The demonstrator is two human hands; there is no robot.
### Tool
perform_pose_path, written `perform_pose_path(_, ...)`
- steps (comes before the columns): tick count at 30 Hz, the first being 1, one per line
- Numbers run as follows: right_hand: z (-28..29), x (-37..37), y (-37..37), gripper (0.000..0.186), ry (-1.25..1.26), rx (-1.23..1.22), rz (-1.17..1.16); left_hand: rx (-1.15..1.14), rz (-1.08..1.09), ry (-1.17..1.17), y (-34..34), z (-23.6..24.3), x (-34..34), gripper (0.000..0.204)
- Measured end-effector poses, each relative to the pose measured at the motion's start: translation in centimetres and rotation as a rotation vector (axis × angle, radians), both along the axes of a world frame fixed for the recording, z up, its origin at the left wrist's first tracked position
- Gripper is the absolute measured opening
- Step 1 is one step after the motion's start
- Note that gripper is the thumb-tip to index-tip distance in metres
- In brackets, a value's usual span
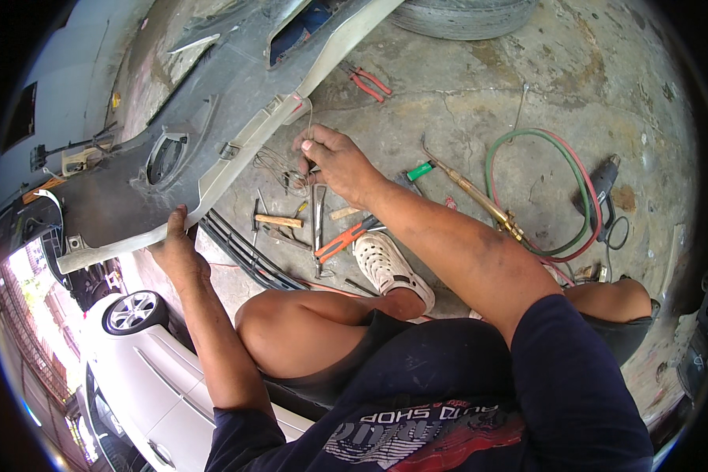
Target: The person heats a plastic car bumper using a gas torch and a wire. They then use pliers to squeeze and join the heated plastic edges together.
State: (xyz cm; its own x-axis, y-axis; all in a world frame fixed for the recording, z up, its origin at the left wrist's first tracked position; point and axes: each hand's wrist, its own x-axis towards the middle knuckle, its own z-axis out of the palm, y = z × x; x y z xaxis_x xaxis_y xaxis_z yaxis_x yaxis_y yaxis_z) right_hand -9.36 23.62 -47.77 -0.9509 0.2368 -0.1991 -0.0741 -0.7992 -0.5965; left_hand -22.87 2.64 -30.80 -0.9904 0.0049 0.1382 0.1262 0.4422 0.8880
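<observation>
A large dark grey plastic panel, like a car bumper cover [118,208], slants across the upper left with its pale edge toward me. My left hand [179,250] grips that edge near the lower corner, thumb on top and fingers hidden underneath. Just off the edge, my right hand [334,164] is closed in a pinch on a thin wire that rises from the fingertips toward the panel. A loose tangle of wire [271,161] lies beside that hand. Near a small tab on the edge there is a red mark.
On the concrete lie red-handled pliers [368,85], a wooden-handled hammer [279,221], an orange-and-black tool [342,240], a green box [420,171], a brass torch [480,198] with hoses [489,165], and a heat gun [603,189]. A tyre [464,22] sits far; a white car [161,385] stands left.
</observation>
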Motion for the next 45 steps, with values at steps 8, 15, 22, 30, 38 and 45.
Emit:
perform_pose_path(8,0.2,-0.7,-0.7,0.021,0.007,-0.05,-0.05,0.0,0.0,-0.012,-0.2,0.1,-0.1,0.052)
perform_pose_path(15,-0.1,-1.0,-1.0,0.02,-0.126,0.261,-0.102,-0.008,-0.012,0.005,0.2,0.2,0.3,0.051)
perform_pose_path(22,1.4,-0.8,-0.9,0.022,-0.267,0.526,-0.151,-0.001,-0.029,-0.021,0.2,0.3,0.3,0.06)
perform_pose_path(30,0.4,-1.6,-1.2,0.022,-0.241,0.471,-0.144,0.001,-0.011,0.003,-0.1,0.0,0.3,0.055)
perform_pose_path(38,2.6,-0.8,-0.2,0.021,-0.331,0.411,-0.022,-0.022,-0.009,-0.003,-0.5,0.0,0.2,0.054)
perform_pose_path(45,0.9,-1.7,-1.1,0.02,-0.366,0.657,-0.188,0.0,-0.041,0.002,-0.2,-0.2,0.4,0.058)
